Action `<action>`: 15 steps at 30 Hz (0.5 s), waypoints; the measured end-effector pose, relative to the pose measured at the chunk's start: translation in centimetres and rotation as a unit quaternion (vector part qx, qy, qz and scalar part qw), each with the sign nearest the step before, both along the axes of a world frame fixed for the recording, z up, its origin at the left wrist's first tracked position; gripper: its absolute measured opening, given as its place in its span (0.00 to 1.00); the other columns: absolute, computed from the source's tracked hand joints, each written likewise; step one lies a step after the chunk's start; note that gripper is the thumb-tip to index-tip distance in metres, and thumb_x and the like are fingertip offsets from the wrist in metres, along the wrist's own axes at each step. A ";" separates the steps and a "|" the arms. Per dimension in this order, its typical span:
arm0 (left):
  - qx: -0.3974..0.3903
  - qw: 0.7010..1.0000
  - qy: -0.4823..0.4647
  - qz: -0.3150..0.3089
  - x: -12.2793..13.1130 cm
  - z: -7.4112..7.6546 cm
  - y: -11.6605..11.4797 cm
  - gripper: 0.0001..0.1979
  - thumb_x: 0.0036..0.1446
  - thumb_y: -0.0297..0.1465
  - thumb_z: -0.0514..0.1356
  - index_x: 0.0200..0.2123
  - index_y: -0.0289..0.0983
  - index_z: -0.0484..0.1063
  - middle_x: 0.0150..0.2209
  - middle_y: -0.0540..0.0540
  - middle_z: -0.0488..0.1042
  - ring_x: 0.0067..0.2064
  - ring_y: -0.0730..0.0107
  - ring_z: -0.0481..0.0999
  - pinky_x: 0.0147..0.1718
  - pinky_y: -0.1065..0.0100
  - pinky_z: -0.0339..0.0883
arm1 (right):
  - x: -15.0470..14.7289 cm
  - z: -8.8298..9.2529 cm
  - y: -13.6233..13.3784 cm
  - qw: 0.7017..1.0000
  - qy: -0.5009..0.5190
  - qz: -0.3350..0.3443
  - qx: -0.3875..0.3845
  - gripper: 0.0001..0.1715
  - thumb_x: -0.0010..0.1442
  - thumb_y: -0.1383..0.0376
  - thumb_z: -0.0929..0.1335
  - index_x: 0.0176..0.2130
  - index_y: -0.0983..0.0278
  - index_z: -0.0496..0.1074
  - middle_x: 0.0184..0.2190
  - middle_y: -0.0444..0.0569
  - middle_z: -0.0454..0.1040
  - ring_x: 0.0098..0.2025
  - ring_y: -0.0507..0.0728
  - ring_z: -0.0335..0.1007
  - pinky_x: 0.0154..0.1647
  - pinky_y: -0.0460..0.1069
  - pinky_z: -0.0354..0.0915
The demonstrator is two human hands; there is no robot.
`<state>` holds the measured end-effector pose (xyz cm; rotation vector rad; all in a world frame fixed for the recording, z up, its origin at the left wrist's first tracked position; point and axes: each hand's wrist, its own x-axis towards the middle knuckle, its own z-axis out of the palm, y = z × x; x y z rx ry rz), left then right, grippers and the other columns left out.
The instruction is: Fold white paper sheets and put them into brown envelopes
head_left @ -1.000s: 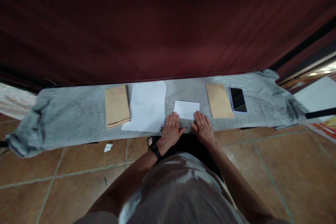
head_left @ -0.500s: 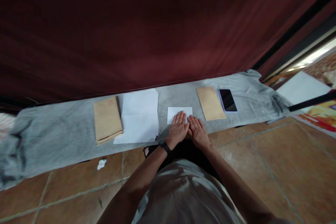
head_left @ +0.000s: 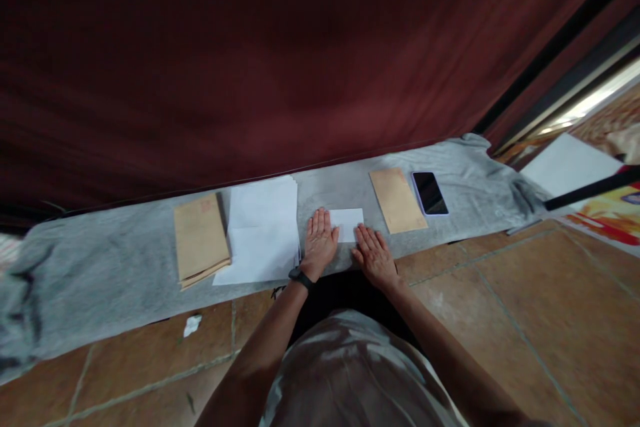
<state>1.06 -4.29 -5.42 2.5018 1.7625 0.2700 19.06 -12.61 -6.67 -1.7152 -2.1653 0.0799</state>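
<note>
A small folded white paper (head_left: 347, 223) lies on the grey cloth (head_left: 100, 273) right in front of me. My left hand (head_left: 319, 243), with a black band on its wrist, lies flat over the paper's left end, fingers stretched out. My right hand (head_left: 374, 256) rests flat just below the paper's right corner, fingertips at its edge. Neither hand holds anything.
A stack of white sheets (head_left: 261, 229) and a pile of brown envelopes (head_left: 199, 238) lie to the left. One brown envelope (head_left: 397, 199) and a dark phone (head_left: 429, 192) lie to the right. A dark red curtain (head_left: 250, 67) hangs behind. A paper scrap (head_left: 191, 325) is on the tiled floor.
My left hand has slid leftward along the small paper to its left end, while my right hand has drawn back a little toward the near edge. The view shifted slightly.
</note>
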 end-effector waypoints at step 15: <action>0.025 1.000 0.013 0.011 -0.8 -0.8 -0.1 0.31 0.65 0.28 0.44 0.70 0.25 0.50 0.71 0.31 0.52 0.73 0.55 0.47 0.69 0.49 0.49 | -5.7 1.8 6.3 0.999 0.038 0.008 -0.032 0.31 0.73 0.57 0.58 0.69 0.67 0.59 0.67 0.58 0.62 0.70 0.62 0.56 0.71 0.61 0.53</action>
